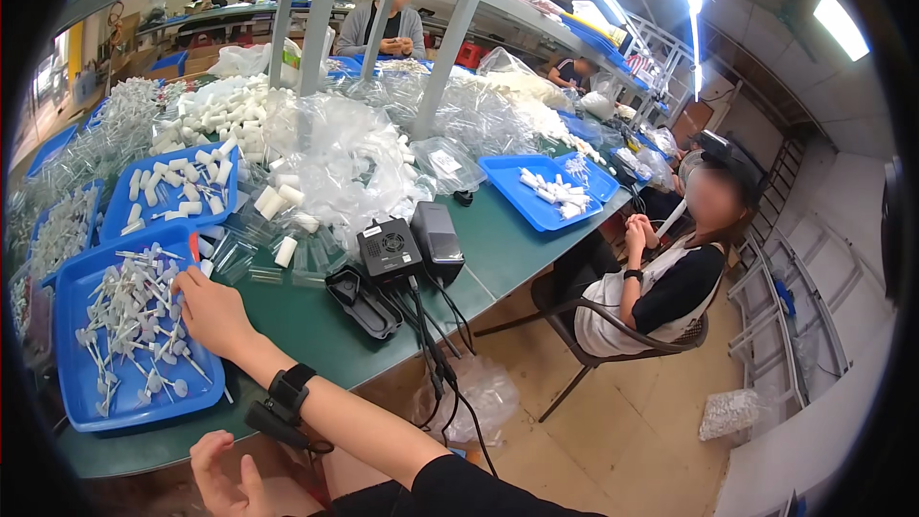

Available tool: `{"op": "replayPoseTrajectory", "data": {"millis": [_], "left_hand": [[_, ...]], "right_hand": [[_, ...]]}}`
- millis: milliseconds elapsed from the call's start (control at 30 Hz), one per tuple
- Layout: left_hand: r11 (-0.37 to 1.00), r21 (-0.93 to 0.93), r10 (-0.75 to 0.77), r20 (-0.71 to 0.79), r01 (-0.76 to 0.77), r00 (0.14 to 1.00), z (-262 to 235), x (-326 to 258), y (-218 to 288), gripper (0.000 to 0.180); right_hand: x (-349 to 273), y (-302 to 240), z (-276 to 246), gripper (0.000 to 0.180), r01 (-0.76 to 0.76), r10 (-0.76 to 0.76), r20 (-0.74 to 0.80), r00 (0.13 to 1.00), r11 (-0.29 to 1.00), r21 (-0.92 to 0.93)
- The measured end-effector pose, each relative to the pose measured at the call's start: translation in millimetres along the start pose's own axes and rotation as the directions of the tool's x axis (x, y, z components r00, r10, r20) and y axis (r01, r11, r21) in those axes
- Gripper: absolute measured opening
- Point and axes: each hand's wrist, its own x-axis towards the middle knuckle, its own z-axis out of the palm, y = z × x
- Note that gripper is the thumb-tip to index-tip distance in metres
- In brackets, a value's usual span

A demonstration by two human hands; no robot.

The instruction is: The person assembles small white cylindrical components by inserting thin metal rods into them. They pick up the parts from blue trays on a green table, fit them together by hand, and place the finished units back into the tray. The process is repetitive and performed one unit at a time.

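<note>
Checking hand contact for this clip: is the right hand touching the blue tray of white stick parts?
Touching. In the head view the right hand lies on the blue tray's right rim, fingers among the white stick parts.

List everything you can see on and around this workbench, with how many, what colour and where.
blue tray: one, blue, near left on the bench, under the right hand
white stick parts: many, white and grey, heaped in that tray
second blue tray: one, blue, behind the first, holding white tubes
far blue tray: one, blue, right side of the bench
clear bags: a large heap, transparent, mid bench
black boxes: two, black, bench middle, cables hanging off the edge
green bench: one, green
seated person: one, on a chair at right
left hand: empty, open, below the bench edge
right hand: resting on the stick parts, black wristband
</note>
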Motion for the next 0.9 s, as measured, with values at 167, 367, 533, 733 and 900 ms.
{"op": "replayPoseTrajectory", "data": {"millis": [167,367,533,733,900], "left_hand": [[0.993,0.098,-0.073,0.045,0.068,0.996,-12,9,-12,0.021],[0.973,0.223,-0.036,-0.09,0.055,0.995,-47,37,-27,0.018],[0.961,0.267,-0.041,-0.117,0.071,0.992,-62,53,-40,0.018],[0.953,0.214,-0.177,-0.173,0.212,0.969,-68,63,-30,0.021],[0.989,-0.015,-0.147,-0.24,0.147,0.96,-39,97,-23,0.039]], "right_hand": [[7,-2,-9,0.025,0.073,-0.066,0.053,0.996,0.984,-0.163],[27,-19,-31,0.019,0.202,-0.201,0.068,0.977,0.979,-0.008],[42,-25,-51,0.018,-0.371,0.09,0.498,0.862,0.782,0.501],[40,-19,-34,0.015,-0.47,0.038,0.543,0.839,0.552,0.689],[32,-14,-41,0.015,-0.524,-0.044,0.57,0.821,0.341,0.781]]}}
